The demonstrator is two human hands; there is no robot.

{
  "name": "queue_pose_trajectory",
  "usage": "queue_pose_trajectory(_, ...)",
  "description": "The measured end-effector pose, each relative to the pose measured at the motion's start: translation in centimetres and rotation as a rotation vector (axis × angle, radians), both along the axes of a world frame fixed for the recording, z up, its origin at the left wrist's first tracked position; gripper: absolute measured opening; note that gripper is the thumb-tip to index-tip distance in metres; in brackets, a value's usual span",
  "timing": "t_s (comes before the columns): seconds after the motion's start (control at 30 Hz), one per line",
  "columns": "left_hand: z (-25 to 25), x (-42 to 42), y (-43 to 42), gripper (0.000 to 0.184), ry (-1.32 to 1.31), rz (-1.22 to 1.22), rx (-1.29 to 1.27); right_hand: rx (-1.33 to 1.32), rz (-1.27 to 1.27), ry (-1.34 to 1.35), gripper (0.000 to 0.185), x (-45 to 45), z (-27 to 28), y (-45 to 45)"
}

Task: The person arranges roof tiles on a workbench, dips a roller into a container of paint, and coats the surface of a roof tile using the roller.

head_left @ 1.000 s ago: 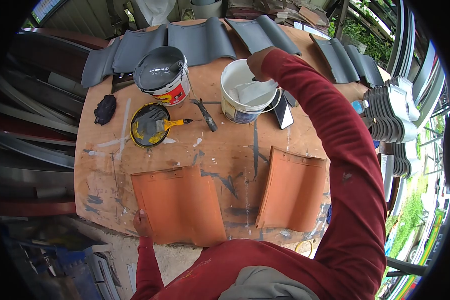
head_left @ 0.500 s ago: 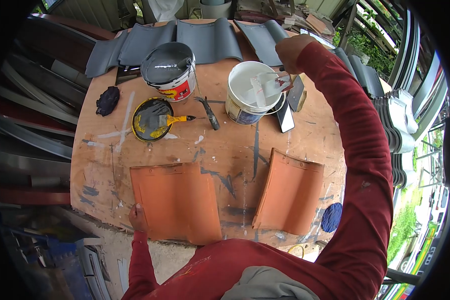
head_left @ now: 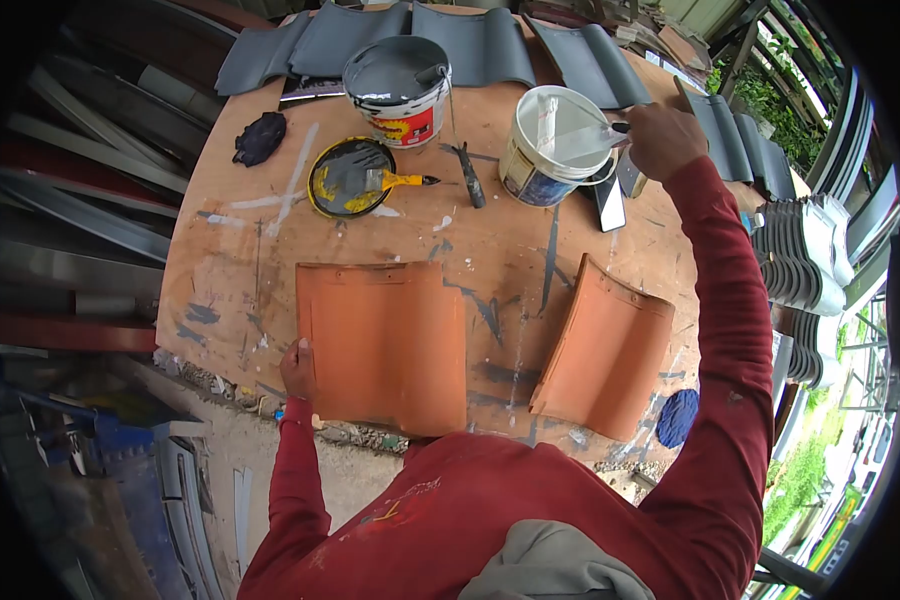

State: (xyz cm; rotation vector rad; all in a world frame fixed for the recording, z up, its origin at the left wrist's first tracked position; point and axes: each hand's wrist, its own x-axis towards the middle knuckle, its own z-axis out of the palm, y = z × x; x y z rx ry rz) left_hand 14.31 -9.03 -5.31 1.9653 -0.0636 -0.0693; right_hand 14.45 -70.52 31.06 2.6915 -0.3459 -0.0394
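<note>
My left hand [head_left: 296, 368] is closed on the left edge of an orange roof tile [head_left: 380, 345] at the table's near side. My right hand [head_left: 667, 142] grips a paintbrush [head_left: 610, 138] at the rim of a white bucket [head_left: 532, 172]. The brush's pale end reaches over the bucket opening, and my fingers partly hide its handle. To the right of the first tile lies a second orange roof tile [head_left: 610, 350], tilted and untouched.
A bucket of grey paint [head_left: 410, 122] stands behind a paint-smeared lid [head_left: 335, 190] bearing a yellow-handled brush [head_left: 405, 180]. A phone [head_left: 610, 208] lies beside the white bucket. Grey tiles [head_left: 470, 45] line the far edge. Dark cloths lie left [head_left: 260, 138] and right [head_left: 678, 418].
The view has shifted, so the table things sit higher and farther right. My right hand has lowered beside the white bucket's rim, tilting the brush flatter. My left hand stays on the tile.
</note>
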Motion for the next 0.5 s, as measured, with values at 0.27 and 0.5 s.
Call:
queue_pose_trajectory(0.27,-2.7,0.8,1.2,0.046,-0.012,-0.055,0.100,-0.045,0.006,-0.383,0.021,-8.2,-8.1,0.1)
queue_pose_trajectory(0.5,0.7,-0.1,-0.3,0.049,-0.093,-0.025,0.119,0.168,-0.123,-0.433,0.024,-9.3,-9.3,0.3)
